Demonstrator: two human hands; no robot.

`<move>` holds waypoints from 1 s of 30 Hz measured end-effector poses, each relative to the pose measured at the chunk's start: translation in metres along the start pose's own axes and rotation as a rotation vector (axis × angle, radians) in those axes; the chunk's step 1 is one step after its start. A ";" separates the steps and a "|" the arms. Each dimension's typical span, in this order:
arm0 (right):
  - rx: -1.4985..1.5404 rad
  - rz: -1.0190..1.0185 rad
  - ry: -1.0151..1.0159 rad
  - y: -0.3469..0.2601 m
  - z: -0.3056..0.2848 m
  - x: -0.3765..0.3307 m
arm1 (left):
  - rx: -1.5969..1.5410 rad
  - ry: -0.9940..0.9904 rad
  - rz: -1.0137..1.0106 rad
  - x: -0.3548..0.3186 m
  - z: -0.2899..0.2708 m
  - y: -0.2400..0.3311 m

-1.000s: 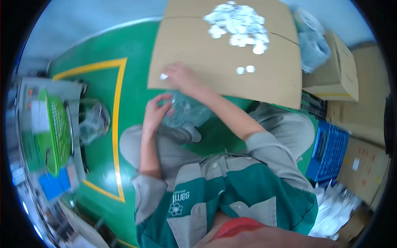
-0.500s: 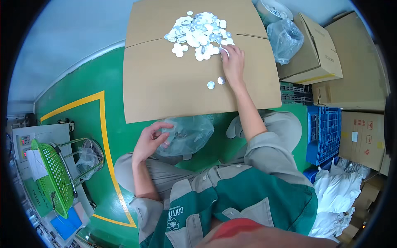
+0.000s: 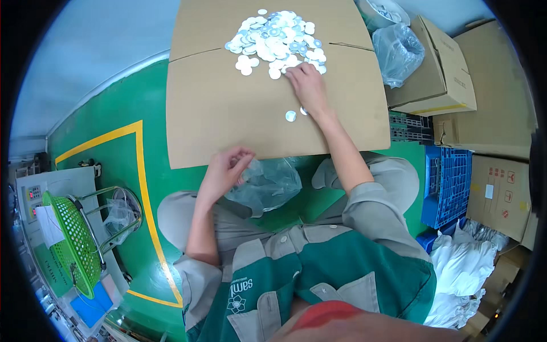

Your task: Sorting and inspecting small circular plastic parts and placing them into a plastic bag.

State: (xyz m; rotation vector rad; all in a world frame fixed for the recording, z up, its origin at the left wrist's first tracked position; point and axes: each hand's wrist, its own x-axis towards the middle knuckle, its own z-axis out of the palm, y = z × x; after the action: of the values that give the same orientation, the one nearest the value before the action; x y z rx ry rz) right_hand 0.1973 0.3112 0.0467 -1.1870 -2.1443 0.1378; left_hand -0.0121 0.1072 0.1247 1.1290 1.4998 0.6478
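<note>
Right hand [image 3: 307, 85] lies flat, fingers spread on the near edge of the silver disc pile [image 3: 277, 40] atop the cardboard sheet [image 3: 228, 114], left hand [image 3: 225, 171] pinching open the clear plastic bag [image 3: 270, 185] below it, most discs unbagged.

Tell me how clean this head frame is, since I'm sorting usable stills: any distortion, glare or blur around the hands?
Head view: strong fisheye, so the cardboard sheet edges and the yellow floor line bow, with a black rim around. Light is even and the shadows soft. The metal discs shine brightly, the clear plastic bag glints a little. The right hand and left hand look fairly sharp.
</note>
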 end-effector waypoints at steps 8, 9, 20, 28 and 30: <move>0.813 0.552 -0.475 -0.062 -0.044 -0.004 | -0.017 0.316 0.153 0.042 0.002 -0.006; 0.762 0.451 -0.488 -0.067 -0.047 -0.003 | -0.131 0.307 0.172 0.044 0.003 0.006; 1.221 0.467 -0.507 -0.114 -0.010 -0.051 | -0.812 0.294 0.436 0.065 0.021 -0.062; 1.297 0.407 -0.525 -0.159 0.001 -0.042 | -0.614 0.543 0.393 0.015 -0.004 -0.042; 1.250 0.381 -0.493 -0.159 0.001 -0.041 | -0.623 0.540 0.318 0.015 -0.005 -0.042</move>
State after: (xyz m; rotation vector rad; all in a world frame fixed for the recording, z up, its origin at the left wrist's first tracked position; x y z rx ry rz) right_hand 0.0981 0.1867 0.0876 -0.7540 -1.5635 1.7736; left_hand -0.0284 0.1053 0.0832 0.7276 1.3943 1.6121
